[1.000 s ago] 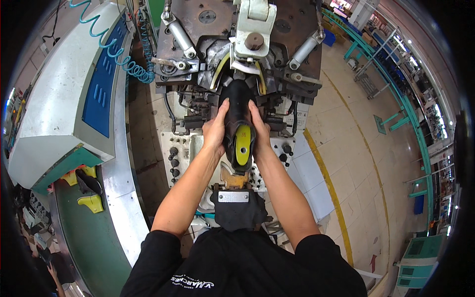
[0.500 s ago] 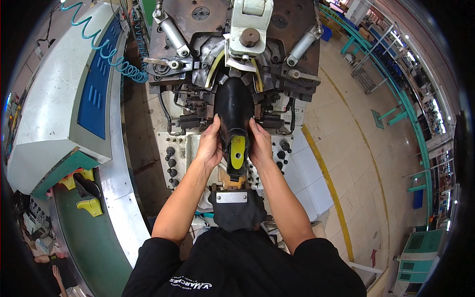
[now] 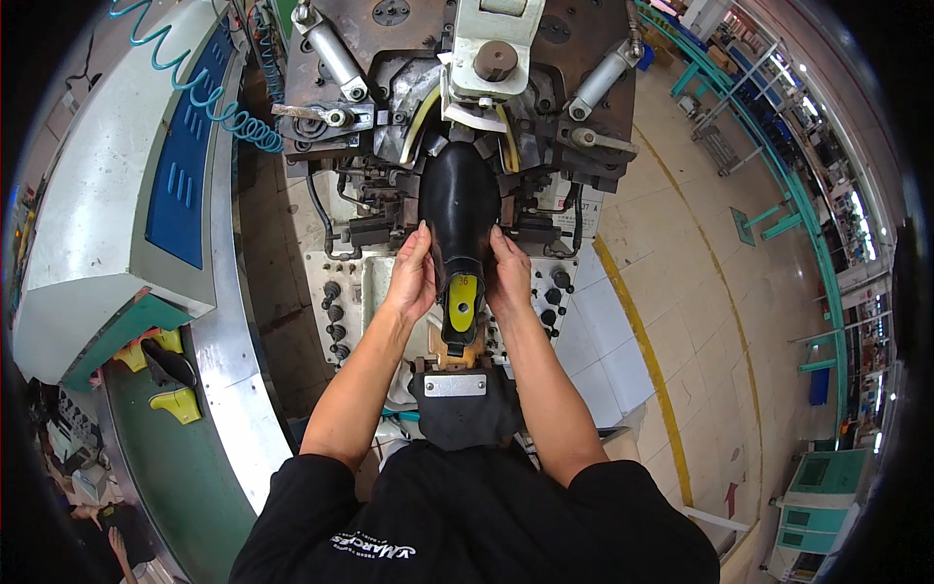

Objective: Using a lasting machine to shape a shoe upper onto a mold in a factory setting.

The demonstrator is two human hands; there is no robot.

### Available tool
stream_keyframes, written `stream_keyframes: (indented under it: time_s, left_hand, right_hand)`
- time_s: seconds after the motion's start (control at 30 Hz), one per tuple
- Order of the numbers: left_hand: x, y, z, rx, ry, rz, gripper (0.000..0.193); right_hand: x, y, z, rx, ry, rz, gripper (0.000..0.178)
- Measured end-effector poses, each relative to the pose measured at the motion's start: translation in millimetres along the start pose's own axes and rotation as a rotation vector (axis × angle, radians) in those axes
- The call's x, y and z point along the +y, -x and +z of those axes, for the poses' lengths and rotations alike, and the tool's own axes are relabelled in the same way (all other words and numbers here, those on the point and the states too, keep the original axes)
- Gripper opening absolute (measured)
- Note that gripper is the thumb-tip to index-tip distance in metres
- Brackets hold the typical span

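Between my hands is a black shoe upper (image 3: pixel 459 200) with a yellow-green shoe last (image 3: pixel 463 300) showing through its opening. Its rounded toe points away from me, up to the metal jaws of a shoe-making machine (image 3: pixel 494 70). My left hand (image 3: pixel 413 275) grips the upper's left side, thumb stretched along it. On the opposite side my right hand (image 3: pixel 509 275) holds it in the same way. The heel end lies over a tan block (image 3: pixel 455 356) of the machine. The fingers underneath are partly hidden.
To the left, a green conveyor belt (image 3: pixel 195 487) carries another black upper (image 3: pixel 168 362) and yellow lasts (image 3: pixel 177 405) beside a grey-and-blue machine housing (image 3: pixel 107 175). Black knobs (image 3: pixel 336 313) stand on the panel near my left forearm. Another person's hand (image 3: pixel 117 545) shows at lower left.
The view has shifted slightly. Both hands keep their grip on the shoe upper, which has tilted a little, its opening now looking shorter.
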State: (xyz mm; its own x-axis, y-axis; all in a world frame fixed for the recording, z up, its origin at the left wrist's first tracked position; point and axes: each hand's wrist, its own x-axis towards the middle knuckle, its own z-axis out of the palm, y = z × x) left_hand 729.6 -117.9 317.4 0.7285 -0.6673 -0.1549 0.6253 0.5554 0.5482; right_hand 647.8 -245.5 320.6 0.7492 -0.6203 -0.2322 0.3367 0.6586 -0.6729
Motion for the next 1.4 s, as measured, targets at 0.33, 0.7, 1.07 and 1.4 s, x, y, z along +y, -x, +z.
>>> stream_keyframes:
  time_s: [0.33, 0.7, 1.07, 1.4]
  left_hand:
    - [22, 1, 35, -0.014, -0.194, -0.213, 0.075]
    - [16, 6, 59, 0.268, -0.323, 0.042, 0.068]
    - [9, 0, 49, 0.291, -0.458, 0.129, 0.074]
    - [9, -8, 34, 0.228, -0.672, 0.146, 0.079]
  right_hand:
    - [-1, 5, 16, -0.036, 0.151, 0.101, 0.067]
    - [-5, 7, 35, 0.093, 0.409, -0.025, 0.065]
    - [5, -6, 20, 0.062, 0.465, -0.152, 0.061]
    - [1, -9, 20, 0.040, 0.522, -0.212, 0.065]
